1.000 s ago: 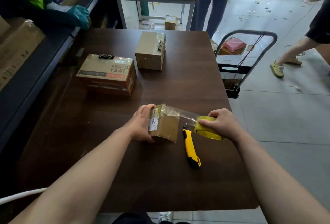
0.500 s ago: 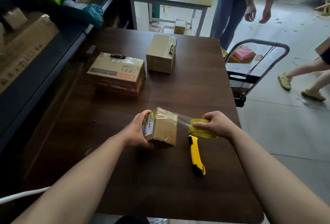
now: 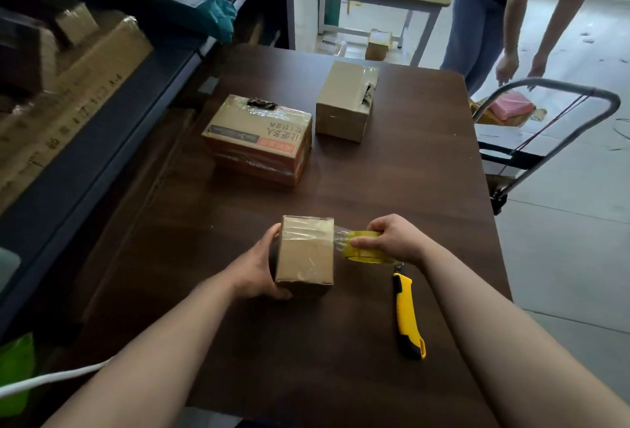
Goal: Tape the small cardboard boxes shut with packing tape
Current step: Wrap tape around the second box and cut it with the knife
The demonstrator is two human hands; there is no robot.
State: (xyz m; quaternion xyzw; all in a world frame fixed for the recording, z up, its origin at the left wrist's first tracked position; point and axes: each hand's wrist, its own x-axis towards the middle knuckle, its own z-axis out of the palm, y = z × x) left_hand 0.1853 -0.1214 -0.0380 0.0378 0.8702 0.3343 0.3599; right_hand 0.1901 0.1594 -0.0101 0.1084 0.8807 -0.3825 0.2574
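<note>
A small cardboard box stands on the dark brown table, in front of me. My left hand grips its left side. My right hand holds a yellow roll of packing tape just to the right of the box. A short clear strip of tape runs from the roll onto the box's top right edge. A yellow and black utility knife lies on the table below my right hand.
Two more boxes stand further back: a printed carton and a plain taped box. A hand trolley stands off the table's right edge, with a person bending beside it. Shelves with cartons run along the left.
I have turned the small box so a plain face points up. The tape roll has come closer to the box and the stretched strip is shorter.
</note>
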